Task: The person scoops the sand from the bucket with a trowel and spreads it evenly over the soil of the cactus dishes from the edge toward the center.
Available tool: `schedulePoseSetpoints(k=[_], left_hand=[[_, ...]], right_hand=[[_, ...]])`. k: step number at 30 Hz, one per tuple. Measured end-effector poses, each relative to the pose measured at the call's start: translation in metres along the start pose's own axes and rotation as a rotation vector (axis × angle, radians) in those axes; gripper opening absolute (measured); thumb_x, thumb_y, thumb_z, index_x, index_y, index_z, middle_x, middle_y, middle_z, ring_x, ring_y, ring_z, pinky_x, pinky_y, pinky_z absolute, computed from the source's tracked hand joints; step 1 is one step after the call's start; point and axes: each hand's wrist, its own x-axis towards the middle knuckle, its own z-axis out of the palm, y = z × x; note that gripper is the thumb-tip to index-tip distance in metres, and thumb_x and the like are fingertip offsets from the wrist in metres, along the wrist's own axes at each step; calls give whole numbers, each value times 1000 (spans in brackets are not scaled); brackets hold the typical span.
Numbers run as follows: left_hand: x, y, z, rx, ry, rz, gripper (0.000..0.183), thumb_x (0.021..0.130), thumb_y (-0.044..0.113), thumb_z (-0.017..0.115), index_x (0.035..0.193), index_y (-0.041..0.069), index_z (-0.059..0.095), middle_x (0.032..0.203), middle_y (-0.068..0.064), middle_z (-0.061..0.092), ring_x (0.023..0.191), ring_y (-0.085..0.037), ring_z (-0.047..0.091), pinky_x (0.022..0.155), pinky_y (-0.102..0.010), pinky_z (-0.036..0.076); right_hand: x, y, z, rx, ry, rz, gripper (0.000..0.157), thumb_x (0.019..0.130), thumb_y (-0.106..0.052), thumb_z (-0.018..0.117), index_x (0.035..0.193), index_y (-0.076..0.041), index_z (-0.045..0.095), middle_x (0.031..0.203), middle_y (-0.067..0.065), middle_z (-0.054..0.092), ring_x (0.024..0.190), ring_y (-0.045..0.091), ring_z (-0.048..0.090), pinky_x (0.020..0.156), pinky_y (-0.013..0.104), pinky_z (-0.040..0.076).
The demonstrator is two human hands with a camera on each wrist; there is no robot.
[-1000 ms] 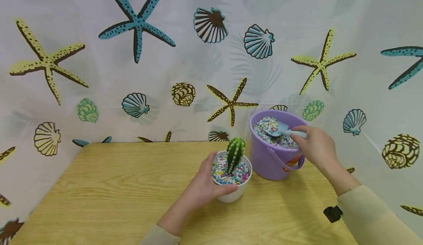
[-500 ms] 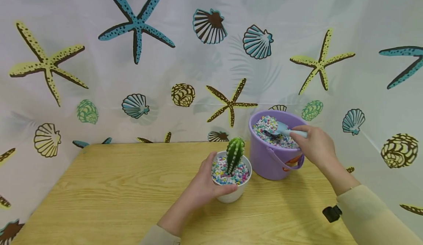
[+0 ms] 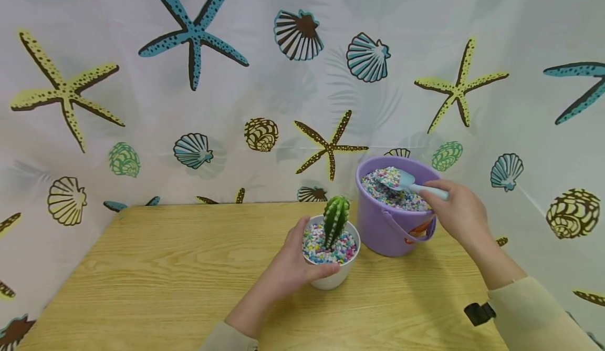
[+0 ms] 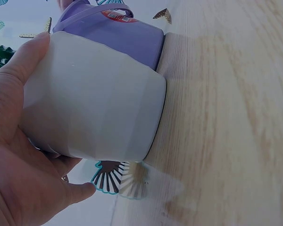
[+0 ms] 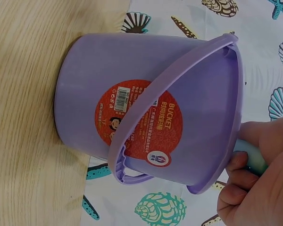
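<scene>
A white pot [image 3: 330,280] stands on the table, holding a green cactus [image 3: 336,220] upright in multicoloured pebbles [image 3: 315,243]. My left hand [image 3: 288,261] grips this pot from the left, thumb at the near side; the left wrist view shows the hand [image 4: 26,155] around the pot's pale wall [image 4: 96,99]. In the purple bucket [image 3: 383,230], a light blue toy shovel [image 3: 407,179] carries pebbles on its blade above more pebbles. Its handle is held by my right hand [image 3: 460,209], over the bucket's right rim. The right wrist view shows only a bit of the handle [image 5: 255,157] among the fingers.
The bucket's handle [image 3: 406,233] hangs down at its front, and a red label [image 5: 141,120] is on its side. Behind the wooden table [image 3: 179,267] hangs a cloth [image 3: 264,93] printed with starfish and shells. A black strap piece [image 3: 479,314] sits at the right sleeve.
My right hand has shifted slightly to the right, drawing the shovel with it inside the bucket. The left hand and the pot stay in place.
</scene>
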Motion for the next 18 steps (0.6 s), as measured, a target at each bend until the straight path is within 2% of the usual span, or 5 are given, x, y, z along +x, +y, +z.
schedulePoseSetpoints(k=[1,3,9,13,18], left_hand=[[0,0,0,-3,0,2,133,80,53,99,177,12,17,174,-22,31,154,-44,42,124,-66,36],[1,0,1,-5,1,7,133,81,52,99,177,12,17,174,-22,31,154,-44,42,124,-66,36],[1,-2,0,-3,4,4,133,81,52,99,177,13,17,173,-22,32,154,-45,42,124,-66,36],[1,-3,1,8,1,4,133,80,53,99,177,13,18,173,-23,32,154,-45,42,124,-66,36],[0,-2,0,15,-1,-4,133,80,54,99,177,14,17,174,-22,31,154,-44,42,124,-66,36]], right_hand=[[-1,1,0,3,5,-1,59,113,-53,59,149,-8,69,144,24,68,88,31,61,64,39,42],[-4,3,-1,19,7,2,59,113,-53,59,150,-9,69,150,26,64,87,32,61,64,39,43],[-10,5,-2,69,11,11,58,112,-53,60,150,-10,69,139,25,69,60,23,47,52,37,39],[-16,7,-2,88,20,14,55,112,-51,62,149,-11,70,147,27,65,54,20,43,48,35,37],[-22,9,-3,92,46,9,54,112,-52,63,149,-13,71,138,25,70,56,22,43,49,36,37]])
